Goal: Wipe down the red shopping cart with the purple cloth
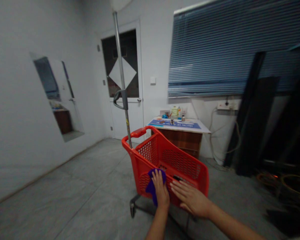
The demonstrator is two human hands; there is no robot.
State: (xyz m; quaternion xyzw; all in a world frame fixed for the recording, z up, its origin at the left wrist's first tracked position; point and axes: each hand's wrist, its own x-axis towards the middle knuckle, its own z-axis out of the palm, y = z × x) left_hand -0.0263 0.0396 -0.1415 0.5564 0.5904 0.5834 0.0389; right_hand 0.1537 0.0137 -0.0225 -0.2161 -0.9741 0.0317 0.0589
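Note:
A red plastic shopping cart with perforated sides stands before me. My left hand holds a purple cloth pressed to the cart's near side, its fingers laid along the cloth. Part of the cloth is hidden beneath that hand. Just to the right, my right hand is open, fingers straight, against or very near the same side panel; whether it touches is unclear. A metal pole with a grey grip rises upright at the cart's handle end. Dark wheels show below.
Behind the cart is a brown desk with bottles and small items on a blue-and-white sheet. A white door, a wall mirror and window blinds surround it. Dark panels and loose cables are at right.

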